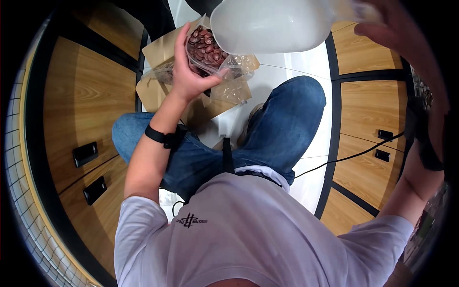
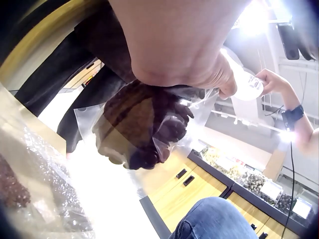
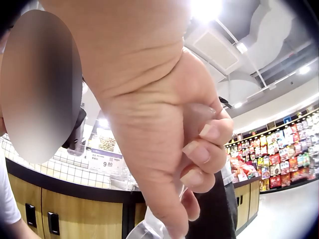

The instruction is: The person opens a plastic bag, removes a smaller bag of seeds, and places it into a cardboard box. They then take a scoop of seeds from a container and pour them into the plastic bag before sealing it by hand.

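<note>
My left hand (image 1: 189,74) grips a clear plastic bag (image 2: 85,121), thumb and fingers spread around its sides. Dark red, shiny, oval pieces (image 1: 206,48) fill much of the bag, and its mouth faces up. At upper right in the head view, my right hand (image 1: 389,31) holds a translucent white scoop (image 1: 272,26) by its handle. The scoop's front end overlaps the bag's edge in this view. Curled fingers (image 3: 199,152) wrap the handle in the right wrist view, where most of the scoop is hidden behind the hand.
Below the bag stands an opened cardboard box (image 1: 150,98) with crinkled clear plastic (image 1: 232,91) in it. Wooden cabinets flank me on the left (image 1: 91,95) and right (image 1: 370,107). A black cable (image 1: 354,155) runs from my right arm. Another person's dark-clothed legs (image 1: 150,14) are close ahead.
</note>
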Demonstrator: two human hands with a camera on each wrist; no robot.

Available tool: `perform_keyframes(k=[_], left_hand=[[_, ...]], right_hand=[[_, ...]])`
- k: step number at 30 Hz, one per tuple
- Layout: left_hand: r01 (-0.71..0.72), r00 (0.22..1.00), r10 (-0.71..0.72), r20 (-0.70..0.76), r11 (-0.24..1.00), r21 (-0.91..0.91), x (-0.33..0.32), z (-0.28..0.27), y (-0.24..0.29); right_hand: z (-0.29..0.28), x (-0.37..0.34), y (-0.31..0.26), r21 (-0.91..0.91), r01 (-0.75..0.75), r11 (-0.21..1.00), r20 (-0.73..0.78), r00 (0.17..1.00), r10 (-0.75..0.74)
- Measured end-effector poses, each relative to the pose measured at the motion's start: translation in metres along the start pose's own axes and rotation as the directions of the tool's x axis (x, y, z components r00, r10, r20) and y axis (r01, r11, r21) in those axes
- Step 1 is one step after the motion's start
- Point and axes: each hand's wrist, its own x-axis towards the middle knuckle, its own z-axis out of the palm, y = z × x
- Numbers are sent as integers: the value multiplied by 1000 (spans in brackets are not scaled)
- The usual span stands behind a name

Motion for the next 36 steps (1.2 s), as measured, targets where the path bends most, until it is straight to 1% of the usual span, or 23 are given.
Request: perform_keyframes(k=[2, 3, 4, 6, 7, 8, 10, 12, 13, 14, 16, 18, 20, 22, 24, 26, 28, 29, 31, 32, 35, 36], left_hand=[[-8, 1000, 8, 6, 999, 37, 1, -2, -1], [1, 999, 0, -34, 999, 33, 2, 0, 1], [-1, 1000, 2, -28, 1000, 31, 2, 1, 4], [-6, 998, 9, -61, 999, 48, 3, -3, 8], [-71, 994, 84, -70, 983, 169, 4, -8, 5], [-134, 987, 150, -60, 968, 210, 5, -12, 3], [-148, 982, 168, -84, 967, 207, 4, -21, 2], [-64, 990, 75, -116, 994, 90, 2, -21, 14], [-105, 985, 120, -126, 987, 121, 2, -28, 8], [-123, 980, 149, -128, 973, 193, 1, -34, 8], [-153, 973, 181, -143, 970, 187, 3, -27, 18], [-174, 966, 216, -144, 949, 262, 4, -26, 22], [-185, 960, 234, -150, 940, 286, 5, -20, 29], [-229, 949, 292, -121, 899, 373, 3, -29, 23], [-216, 954, 282, -105, 885, 413, 1, -28, 25], [-205, 957, 275, -92, 865, 458, 0, -29, 27], [-214, 958, 278, -69, 854, 475, -1, -28, 28], [-154, 961, 247, -128, 857, 492, -2, -25, 28], [-148, 962, 238, -131, 865, 480, -2, -26, 28], [-146, 964, 230, -134, 877, 457, -2, -28, 29], [-114, 962, 212, -171, 883, 455, -5, -33, 29], [-114, 961, 216, -172, 877, 466, -7, -35, 29]], right_hand=[[8, -3, 21, 96, 3, 995, -36, 999, 0], [17, -6, 29, 157, 25, 987, -61, 998, -15], [24, -7, 43, 218, 28, 976, -71, 997, -13], [40, -11, 65, 328, 52, 943, -85, 996, -26], [53, -13, 77, 385, 55, 921, -76, 997, -28], [68, -17, 87, 437, 46, 898, -53, 998, -25], [103, -22, 110, 538, -9, 843, 70, 997, -34], [142, -26, 122, 554, -213, 805, 263, 962, 74], [168, -29, 126, 556, -251, 792, 288, 952, 99], [193, -33, 127, 560, -286, 778, 312, 942, 121], [227, -35, 120, 387, -384, 838, 453, 871, 190], [288, -38, 119, 290, -305, 907, 446, 882, 153], [328, -38, 104, 251, -277, 928, 482, 867, 129], [353, -31, 83, 257, -306, 917, 545, 829, 124], [382, -19, 65, 268, -298, 916, 592, 801, 87], [413, -6, 48, 320, -279, 905, 576, 816, 48], [427, 6, 29, 373, -293, 880, 567, 823, 34], [433, 13, 21, 381, -286, 879, 563, 826, 24], [444, 26, 4, 467, -278, 839, 550, 834, -29], [451, 32, -7, 473, -273, 838, 549, 835, -37], [489, 52, -36, 583, -173, 793, 442, 887, -131], [501, 56, -46, 590, -162, 791, 434, 890, -141]])
